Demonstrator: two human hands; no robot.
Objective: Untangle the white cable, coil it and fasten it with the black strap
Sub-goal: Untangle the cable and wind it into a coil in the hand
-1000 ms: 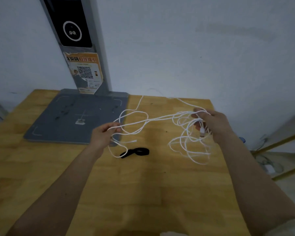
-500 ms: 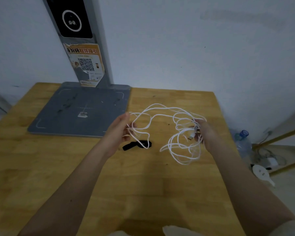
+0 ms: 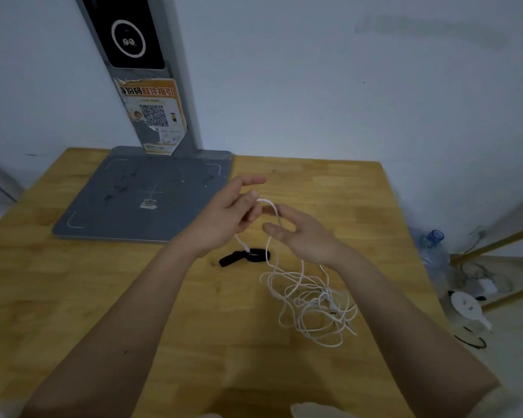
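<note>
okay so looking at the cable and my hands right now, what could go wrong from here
Most of the white cable lies in a loose tangle near the table's right edge; pulling upward with the left hand could tighten a knot or drag loops off. One cable end dangles onto the black strap and might snag it. The right hand looks open, so nothing steadies the pile.

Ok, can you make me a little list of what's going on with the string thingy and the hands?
white cable: mostly a tangled heap lying on the wooden table, one strand lifted up to the hands
left hand: pinching the raised strand at its top
right hand: fingers spread open, beside the strand; contact unclear
black strap: lying on the table below the hands, not held
grey base plate: at the back left of the table
coiling: not begun
</note>
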